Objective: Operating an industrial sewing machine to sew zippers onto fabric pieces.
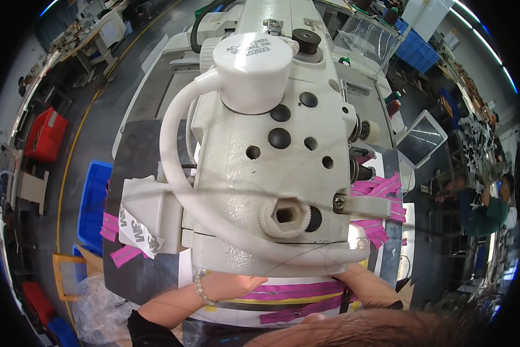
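Head view: most of the middle is taken up by a cream-coloured sewing machine (242,173), by which both hands are partly covered. The left hand (231,285), marked by a beaded bracelet (203,292) at the wrist, is held at the front lower edge of the machine, beside the left end of a magenta strip (306,290). Its fingers are partly hidden by the machine, and whether they are closed on anything cannot be told. The right hand (355,276) is placed near the right end of the same strip; its fingers are concealed under the machine's front, so their state cannot be told either.

The magenta strip is laid crosswise just in front of the machine, between the two hands, with a yellow band (251,301) seen along its near side. Nearer the person, a second magenta strip (277,317) is set at a slight slant. More magenta strips (378,188) are heaped to the right of the machine.

A white bent tube (170,156) is curved down over the machine from a white round housing (253,78). At the left, a blue bin (92,199) is seen beside the dark worktop (130,283), with clear plastic wrapping (101,303) below it. Farther left, a red crate (46,136) is seen.
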A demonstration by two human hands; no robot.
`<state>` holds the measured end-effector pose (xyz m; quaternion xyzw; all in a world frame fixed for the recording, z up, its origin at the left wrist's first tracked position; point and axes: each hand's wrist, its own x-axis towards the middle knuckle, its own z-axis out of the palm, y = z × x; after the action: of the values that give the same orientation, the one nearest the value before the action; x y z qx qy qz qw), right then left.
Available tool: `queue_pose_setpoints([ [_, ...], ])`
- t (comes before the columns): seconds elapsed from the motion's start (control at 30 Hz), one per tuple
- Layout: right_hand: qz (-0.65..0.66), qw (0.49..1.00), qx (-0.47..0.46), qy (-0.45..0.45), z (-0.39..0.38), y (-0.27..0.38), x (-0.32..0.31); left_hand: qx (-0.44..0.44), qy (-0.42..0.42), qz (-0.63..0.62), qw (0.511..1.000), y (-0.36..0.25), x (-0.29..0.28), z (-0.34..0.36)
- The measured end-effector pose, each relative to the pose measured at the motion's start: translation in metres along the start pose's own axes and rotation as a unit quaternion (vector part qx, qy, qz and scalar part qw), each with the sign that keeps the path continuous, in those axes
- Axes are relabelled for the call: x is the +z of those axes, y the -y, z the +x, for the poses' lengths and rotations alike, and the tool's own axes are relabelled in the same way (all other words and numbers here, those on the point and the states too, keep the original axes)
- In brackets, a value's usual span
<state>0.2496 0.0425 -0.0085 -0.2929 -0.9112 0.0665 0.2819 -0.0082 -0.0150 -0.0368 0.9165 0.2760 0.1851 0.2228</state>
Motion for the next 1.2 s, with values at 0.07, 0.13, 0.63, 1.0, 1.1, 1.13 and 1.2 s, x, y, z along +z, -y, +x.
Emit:
queue_pose_setpoints([
  [0.07,-0.003,1.000,-0.003,0.008,-0.002,-0.001,0.001,0.011,-0.018,0.011,1.000,0.001,-0.004,0.005],
  [0.13,0.001,1.000,0.006,0.024,-0.005,-0.002,0.001,0.023,-0.036,0.022,0.999,-0.002,-0.008,0.010],
  [0.63,0.009,0.998,0.009,0.053,-0.003,-0.003,-0.004,-0.006,-0.027,0.118,0.993,-0.025,-0.019,0.016],
  [1.0,0.059,0.996,0.047,0.040,-0.011,-0.004,0.006,-0.034,-0.034,0.155,0.987,-0.027,-0.009,0.012],
  [1.1,0.042,0.999,0.028,0.015,-0.010,-0.003,0.010,-0.067,-0.041,0.046,0.996,-0.024,0.001,0.008],
  [1.13,0.019,0.999,0.018,0.046,-0.008,-0.001,0.004,-0.067,-0.042,0.047,0.996,-0.023,0.004,0.006],
  [1.2,-0.004,0.997,0.007,0.076,-0.004,0.002,-0.003,-0.063,-0.037,0.031,0.997,-0.021,0.004,0.006],
])
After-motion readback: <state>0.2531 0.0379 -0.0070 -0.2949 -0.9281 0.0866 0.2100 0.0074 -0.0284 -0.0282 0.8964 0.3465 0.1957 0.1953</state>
